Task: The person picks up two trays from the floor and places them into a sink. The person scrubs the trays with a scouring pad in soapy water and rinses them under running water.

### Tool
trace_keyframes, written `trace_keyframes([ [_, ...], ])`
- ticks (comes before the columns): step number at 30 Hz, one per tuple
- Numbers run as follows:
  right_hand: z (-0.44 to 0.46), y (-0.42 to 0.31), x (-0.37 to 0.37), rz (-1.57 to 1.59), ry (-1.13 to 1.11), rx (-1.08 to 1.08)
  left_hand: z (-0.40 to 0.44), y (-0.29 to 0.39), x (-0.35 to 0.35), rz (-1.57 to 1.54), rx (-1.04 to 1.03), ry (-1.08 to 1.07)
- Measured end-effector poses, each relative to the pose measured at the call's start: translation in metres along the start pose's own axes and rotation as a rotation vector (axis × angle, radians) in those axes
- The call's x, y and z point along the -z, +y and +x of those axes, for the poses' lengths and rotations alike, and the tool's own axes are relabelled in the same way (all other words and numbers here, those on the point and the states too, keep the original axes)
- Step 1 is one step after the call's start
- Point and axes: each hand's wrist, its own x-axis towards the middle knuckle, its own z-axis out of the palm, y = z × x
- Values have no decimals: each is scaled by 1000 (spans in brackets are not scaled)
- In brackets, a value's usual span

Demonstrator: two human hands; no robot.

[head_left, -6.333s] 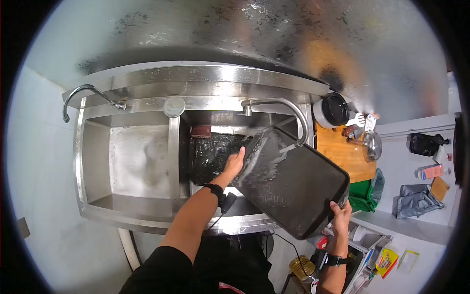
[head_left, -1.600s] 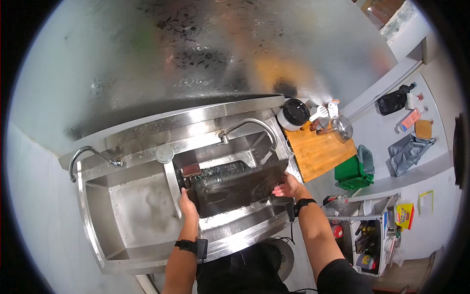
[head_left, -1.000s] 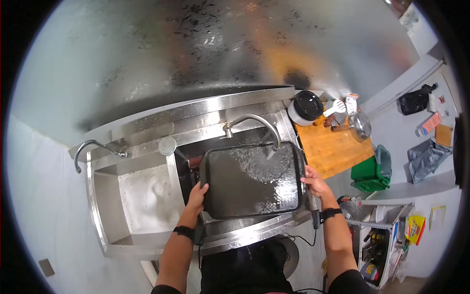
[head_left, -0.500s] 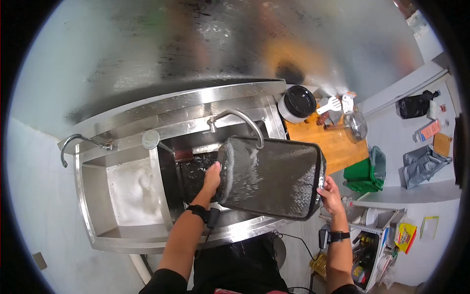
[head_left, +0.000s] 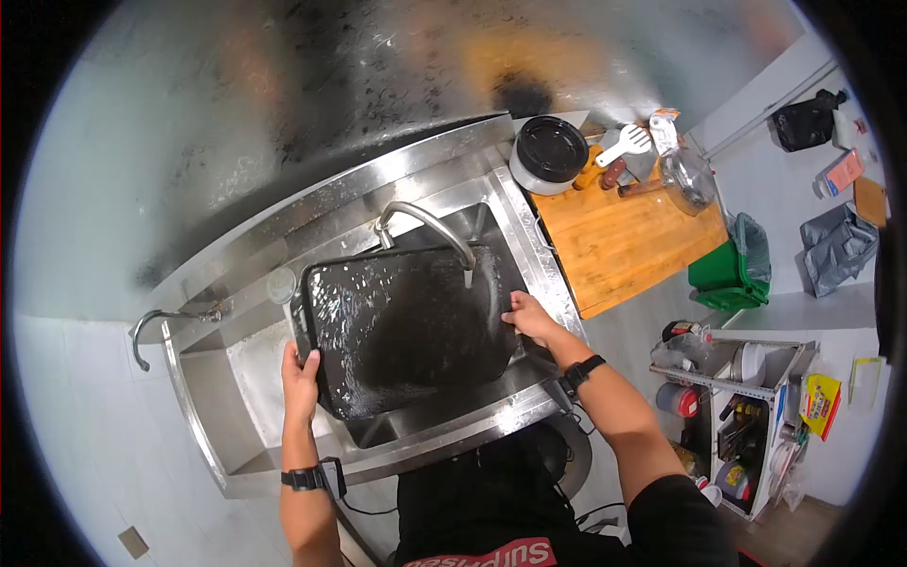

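A wet black tray (head_left: 406,321) lies over the right sink basin, its left end reaching over the divider. My left hand (head_left: 300,378) grips its left edge, thumb on top. My right hand (head_left: 529,317) is closed on its right edge. Water runs from the curved right faucet (head_left: 430,219) onto the tray near its right end. Drops and streaks cover the tray's left part. What lies in the basin beneath it is mostly hidden.
Left are a second basin (head_left: 260,378) and faucet (head_left: 156,326). Right of the sink, a wooden board (head_left: 624,246) bears a black-lidded container (head_left: 550,156), white slotted spatula (head_left: 628,144) and glass lid (head_left: 687,180). Beyond are a green bin (head_left: 723,279) and a shelf rack (head_left: 746,387).
The tray has shifted left under the faucet, so the water now falls near its right end. Both hands have moved left with it, still holding its edges. The camera view has turned.
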Motion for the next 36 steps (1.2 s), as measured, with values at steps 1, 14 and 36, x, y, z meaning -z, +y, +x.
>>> trace_keyframes([
  [1, 8, 1, 3, -20, -29, 42, -2, -4, 1, -17, 2, 14],
  [14, -169, -102, 68, -511, 243, 414, 23, -139, -172, -347, 709, -195],
  [36, -66, 81, 326, 342, 525, 237, 94, -287, -126, 961, 810, 451],
])
